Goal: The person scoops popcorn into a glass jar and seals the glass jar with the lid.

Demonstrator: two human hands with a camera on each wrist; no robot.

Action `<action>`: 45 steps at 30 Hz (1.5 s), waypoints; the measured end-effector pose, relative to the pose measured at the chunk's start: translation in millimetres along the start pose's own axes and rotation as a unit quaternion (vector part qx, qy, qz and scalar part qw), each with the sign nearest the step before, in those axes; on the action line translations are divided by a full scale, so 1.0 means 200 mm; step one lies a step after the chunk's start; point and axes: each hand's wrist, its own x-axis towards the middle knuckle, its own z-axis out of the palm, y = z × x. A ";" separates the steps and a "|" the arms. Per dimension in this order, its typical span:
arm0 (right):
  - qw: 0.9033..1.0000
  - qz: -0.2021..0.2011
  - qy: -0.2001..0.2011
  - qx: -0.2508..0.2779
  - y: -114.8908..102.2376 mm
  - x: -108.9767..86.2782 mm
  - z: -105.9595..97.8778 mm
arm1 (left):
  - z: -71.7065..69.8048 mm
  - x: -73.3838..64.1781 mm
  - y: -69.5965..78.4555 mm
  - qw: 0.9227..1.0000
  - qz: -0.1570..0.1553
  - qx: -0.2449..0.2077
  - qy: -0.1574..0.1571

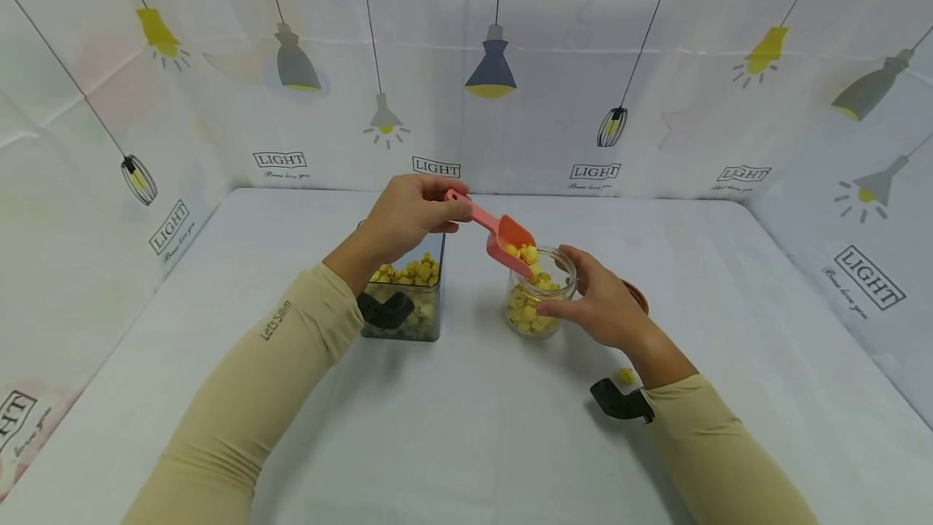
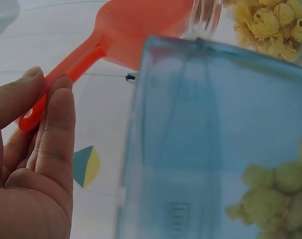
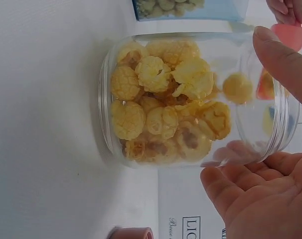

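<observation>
A pink scoop (image 1: pixel 503 240) tilts down over the mouth of a glass jar, some popcorn (image 1: pixel 523 253) at its lip. My left hand (image 1: pixel 415 213) pinches the scoop's handle between thumb and fingers. The clear jar (image 3: pixel 161 154) stands upright on the table, partly filled with yellow popcorn (image 3: pixel 151 117); in the right wrist view one piece shows near its neck. My right hand (image 1: pixel 601 298) grips the jar near the rim, thumb on one side and fingers on the other. Below my left wrist, a clear rectangular container (image 1: pixel 401 329) holds more popcorn, partly hidden by the arm.
Behind my right hand lies a round brownish lid (image 1: pixel 636 296), mostly covered. A single popcorn piece (image 1: pixel 625 377) sits on the white table (image 1: pixel 452 436) by my right wrist. A cloth backdrop (image 1: pixel 539 128) printed with lamps rises along the table's far edge and sides.
</observation>
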 end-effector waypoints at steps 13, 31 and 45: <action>1.000 -0.006 -0.003 0.002 -0.01 0.00 0.00 | 0.00 -0.01 0.03 1.000 -0.001 0.006 0.005; 1.000 -0.011 -0.005 0.010 0.00 0.00 -0.01 | -0.14 -0.07 -0.01 0.999 -0.006 -0.014 0.031; 1.000 -0.019 -0.004 -0.001 0.01 -0.01 -0.01 | -0.34 -0.17 -0.06 0.998 -0.004 -0.008 0.065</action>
